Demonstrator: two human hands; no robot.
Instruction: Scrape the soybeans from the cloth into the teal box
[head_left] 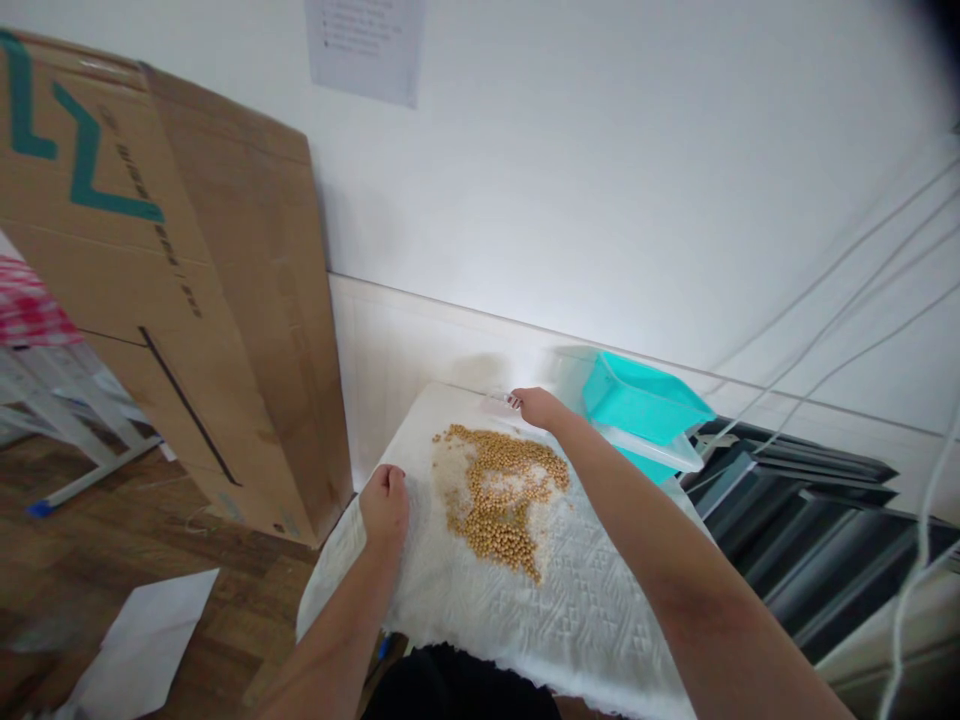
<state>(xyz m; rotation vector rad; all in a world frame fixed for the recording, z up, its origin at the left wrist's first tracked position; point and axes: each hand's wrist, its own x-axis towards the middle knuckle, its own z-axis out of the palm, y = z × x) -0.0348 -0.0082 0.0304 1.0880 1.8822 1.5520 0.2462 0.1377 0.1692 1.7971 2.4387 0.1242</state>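
Yellow beans point(499, 535), like soybeans, lie spread in a loose patch on a white cloth point(592, 610) covering a small table. Fine pale grains point(517, 480) are scattered among them. My right hand point(536, 408) reaches past the far edge of the patch, its fingers pinched on a thin, clear plastic piece point(499, 405) whose exact kind I cannot make out. Left of the beans, my left hand point(385, 508) rests on the cloth as a closed fist, apart from them; nothing shows in it.
A teal basket point(637, 405) sits at the table's right, with a pale tray rim under it. Dark panels point(810, 540) and white cables point(825, 370) are farther right. A tall cardboard box point(247, 300) stands at left; white paper point(150, 640) is lower left. A wall closes off the back.
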